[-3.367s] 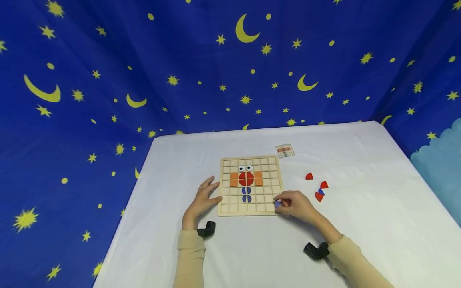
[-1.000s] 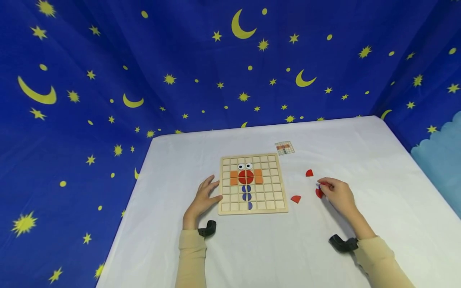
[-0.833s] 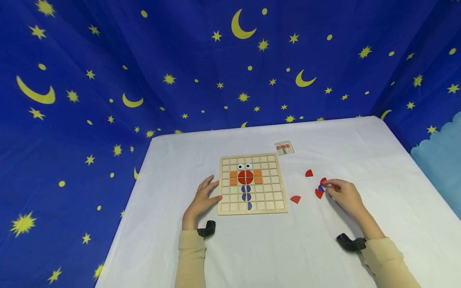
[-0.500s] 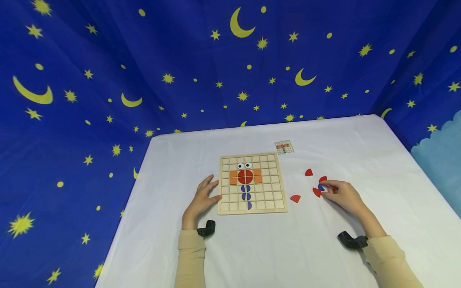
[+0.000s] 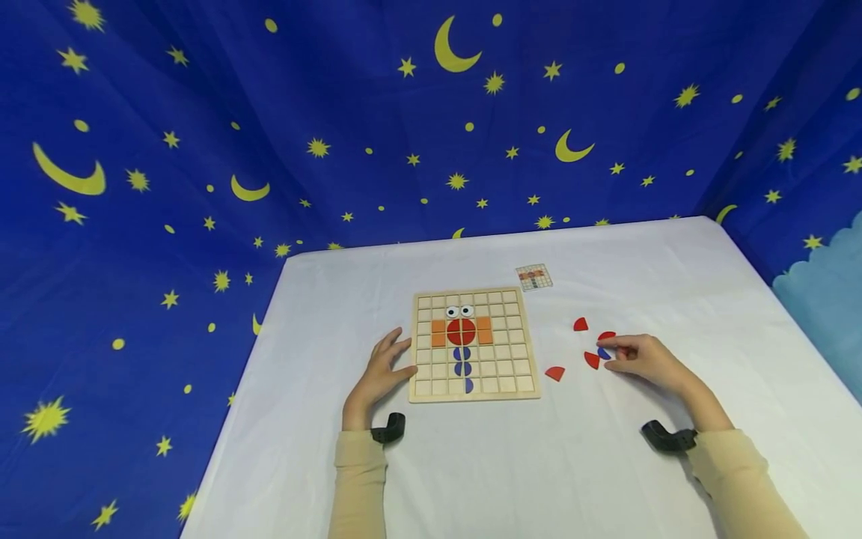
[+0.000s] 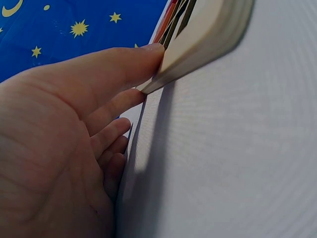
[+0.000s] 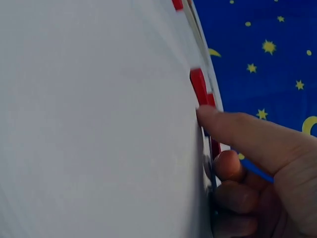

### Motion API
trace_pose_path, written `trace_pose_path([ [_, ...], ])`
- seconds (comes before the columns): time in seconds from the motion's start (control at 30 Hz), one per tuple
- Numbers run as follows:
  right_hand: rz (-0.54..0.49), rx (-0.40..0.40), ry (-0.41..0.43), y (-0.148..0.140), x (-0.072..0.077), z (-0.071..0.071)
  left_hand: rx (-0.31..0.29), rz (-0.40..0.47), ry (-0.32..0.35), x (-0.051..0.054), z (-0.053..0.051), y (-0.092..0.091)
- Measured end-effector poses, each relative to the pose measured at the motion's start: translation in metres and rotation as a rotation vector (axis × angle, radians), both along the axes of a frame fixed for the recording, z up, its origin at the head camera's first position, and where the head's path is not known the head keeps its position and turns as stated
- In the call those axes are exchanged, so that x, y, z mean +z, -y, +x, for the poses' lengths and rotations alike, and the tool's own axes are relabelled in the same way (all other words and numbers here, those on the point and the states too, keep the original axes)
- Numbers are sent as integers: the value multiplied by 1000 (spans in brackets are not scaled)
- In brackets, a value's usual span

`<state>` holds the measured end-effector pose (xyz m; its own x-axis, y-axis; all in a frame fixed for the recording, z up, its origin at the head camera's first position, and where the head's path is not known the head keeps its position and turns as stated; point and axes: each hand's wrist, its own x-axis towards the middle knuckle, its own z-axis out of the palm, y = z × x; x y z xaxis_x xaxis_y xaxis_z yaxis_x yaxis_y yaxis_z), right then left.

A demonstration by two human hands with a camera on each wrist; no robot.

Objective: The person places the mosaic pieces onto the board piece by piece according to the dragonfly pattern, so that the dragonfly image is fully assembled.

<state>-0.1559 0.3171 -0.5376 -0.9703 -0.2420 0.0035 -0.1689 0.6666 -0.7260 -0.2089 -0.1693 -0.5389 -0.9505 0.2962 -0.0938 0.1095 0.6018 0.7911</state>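
Note:
My left hand (image 5: pixel 382 374) rests beside the wooden grid board (image 5: pixel 532 367), fingers spread. Its thumb touches the board's left rim (image 6: pixel 198 44) in the left wrist view. Eye discs (image 5: pixel 459 311), a red circle of quarter pieces (image 5: pixel 461 332), orange squares (image 5: pixel 483 330) and blue half-circles (image 5: pixel 462 353) sit in the grid. To the right, my right hand (image 5: pixel 649 363) has thumb and index finger at opposite edges of a loose blue half-circle (image 5: pixel 604 354), pinching it. Red quarter-circles (image 5: pixel 591 360) lie close by; in the right wrist view the thumb partly covers that group.
A small pattern card (image 5: pixel 534 277) lies behind the board's back right corner. Further loose red quarter-circles (image 5: pixel 555 373) lie between the board and my right hand. White cloth covers the table (image 5: pixel 512 464); a blue starry curtain (image 5: pixel 377 180) hangs behind it.
A blue half-circle from my right hand now sits in the grid's bottom row. A red quarter-circle lies beside the board. My right hand moved right to the loose pieces; one red piece shifted left.

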Motion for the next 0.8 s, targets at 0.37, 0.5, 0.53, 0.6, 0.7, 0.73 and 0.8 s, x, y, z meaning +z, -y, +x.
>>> trace_pose_path([
  [0.37, -89, 80, 51, -6, 3, -9, 4, -6, 2, 0, 0, 0],
  [0.5, -109, 94, 62, -6, 3, -13, 2, -12, -3, -1, 0, 2],
  [0.53, -111, 95, 66, -6, 2, -14, 1, -10, -3, -1, 0, 2],
  [0.6, -112, 101, 69, -8, 1, -15, -1, -7, -3, 0, 0, 1],
  [0.7, -114, 116, 92, -12, 0, -15, -2, 1, -4, 1, 0, 0],
  [0.73, -119, 122, 104, -13, 0, -15, 0, 2, -4, 1, 0, 0],
  [0.8, -126, 133, 123, -16, 0, -14, 2, 0, -3, 1, 0, -1],
])
